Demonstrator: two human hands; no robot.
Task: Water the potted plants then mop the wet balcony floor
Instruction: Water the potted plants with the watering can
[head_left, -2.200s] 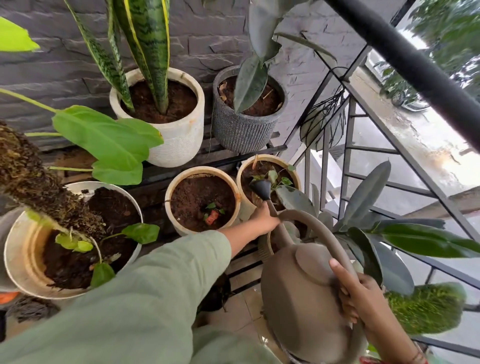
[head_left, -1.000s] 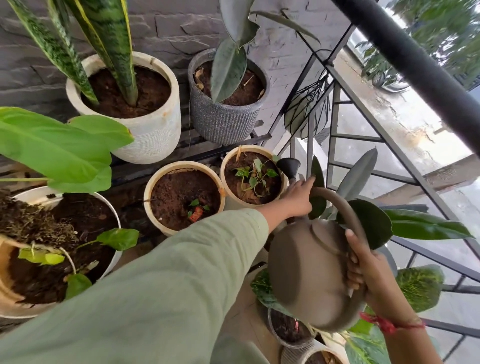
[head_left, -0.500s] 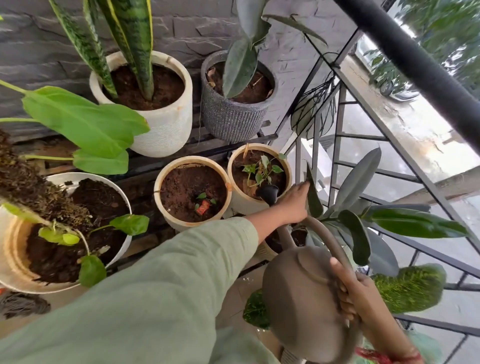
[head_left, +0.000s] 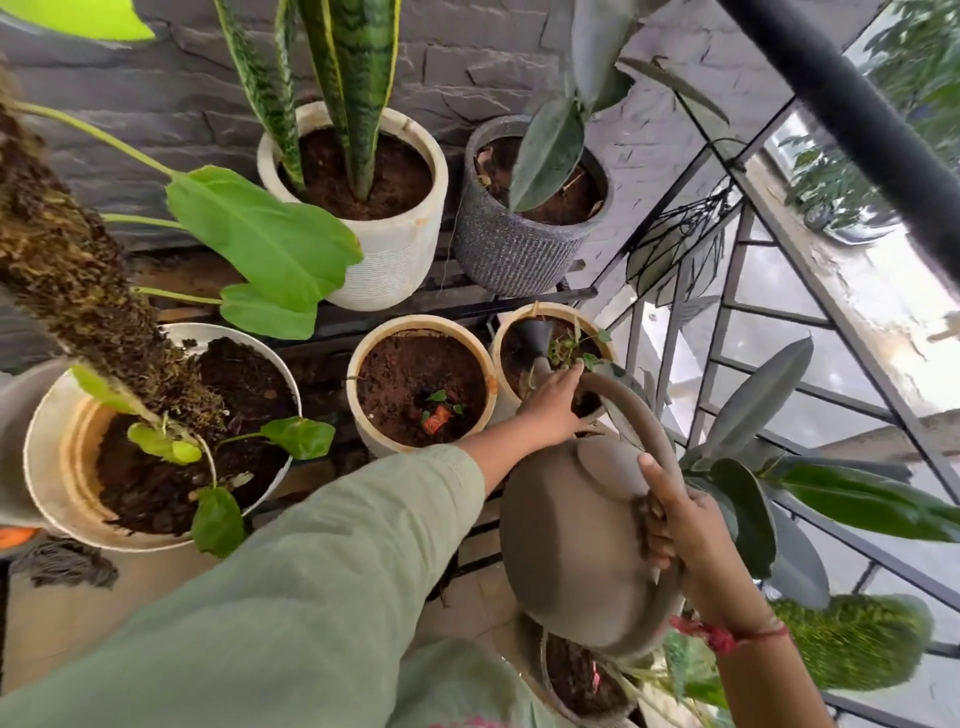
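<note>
A brown watering can is tipped forward, its dark spout rose over the small cream pot with a seedling at the right of the lower shelf. My right hand grips the can's arched handle at the back. My left hand, in a green sleeve, holds the spout near its base. A second cream pot with a tiny sprout stands just left. Behind are a white pot with a snake plant and a grey ribbed pot.
A wide white pot with a moss pole stands at the left. A black metal railing runs along the right, with dark rubber-plant leaves beside the can. Another pot sits below the can. A grey mop head lies at lower left.
The can's spout rose has swung from beside the seedling pot to over its soil, and the can has tipped lower. Both hands keep their grip.
</note>
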